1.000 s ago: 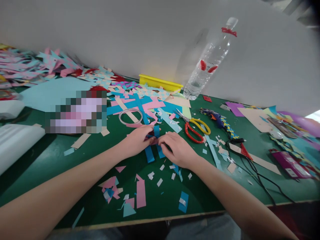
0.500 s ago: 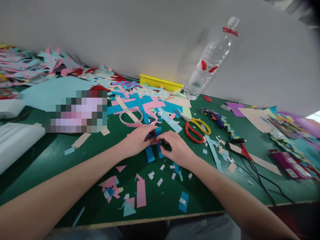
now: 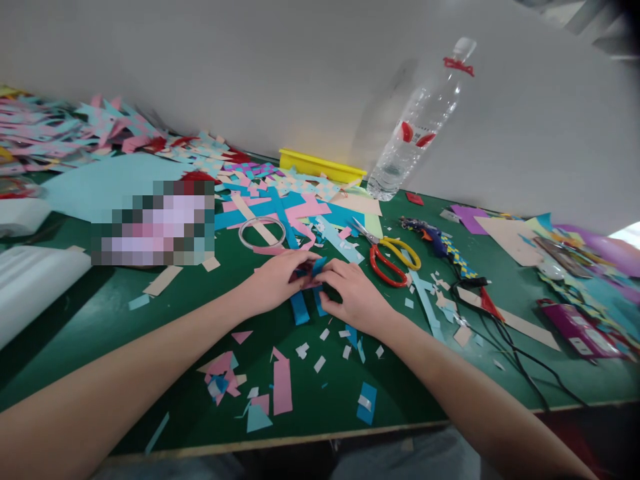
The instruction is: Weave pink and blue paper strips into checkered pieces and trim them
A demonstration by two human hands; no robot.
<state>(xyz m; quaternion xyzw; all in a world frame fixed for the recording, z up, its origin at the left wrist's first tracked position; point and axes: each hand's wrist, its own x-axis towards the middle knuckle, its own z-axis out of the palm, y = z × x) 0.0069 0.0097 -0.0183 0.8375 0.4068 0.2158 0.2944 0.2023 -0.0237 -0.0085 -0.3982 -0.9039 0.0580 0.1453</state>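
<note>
- While the left hand (image 3: 280, 279) pinches blue paper strips (image 3: 300, 310) over the green table (image 3: 190, 420), uneven pressure could crease them.
- Right hand (image 3: 353, 293) at the strips' raised end; whether gripping, I cannot tell. A slip could spring it loose.

Hands (image 3: 353, 290) & forearms (image 3: 195, 323) bare; lt gry clothing (image 3: 413, 459) at lap, btm ctr.

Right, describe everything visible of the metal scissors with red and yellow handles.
The scissors have silvery metal blades and two plastic-looking loop handles, one red, one yellow. They lie on the green tabletop, beyond and to the right of the right hand, tips pointing away and leftward. No hand touches them; the blades' gap is unclear.
</note>
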